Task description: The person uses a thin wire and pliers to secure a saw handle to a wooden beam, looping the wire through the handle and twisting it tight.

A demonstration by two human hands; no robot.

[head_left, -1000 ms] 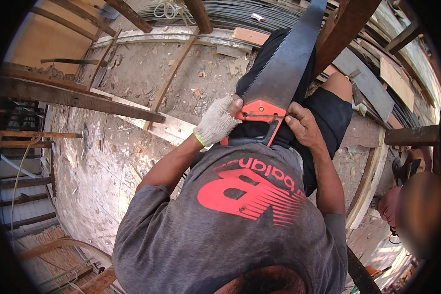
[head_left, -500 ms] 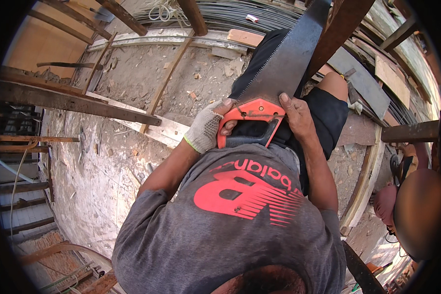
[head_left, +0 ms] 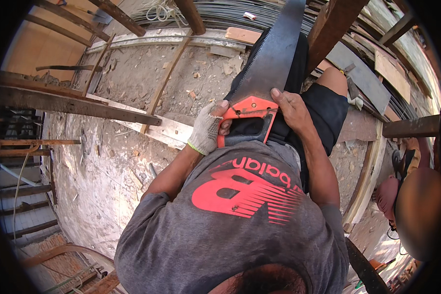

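A hand saw (head_left: 270,61) with a broad dark blade and an orange and black handle lies over my lap, its blade pointing away from me and its teeth on the left. My left hand (head_left: 207,126), in a pale knitted glove with bare fingertips, grips the left side of the handle. My bare right hand (head_left: 293,111) holds the other side where handle and blade meet, its thumb on the blade's base. Fingers of the right hand are partly hidden behind the saw. The handle's lower end is close to my grey shirt.
A wooden post (head_left: 334,34) rises just right of the blade. Timber beams (head_left: 78,104) cross at the left. Long thin rods (head_left: 220,13) and loose boards lie at the far side. Another person (head_left: 402,166) is at the right edge. Rubble covers the dirt floor (head_left: 132,73).
The saw's blade has swung a little to the left and now points more straight ahead. My right hand has shifted slightly left with it. Both hands keep their hold.
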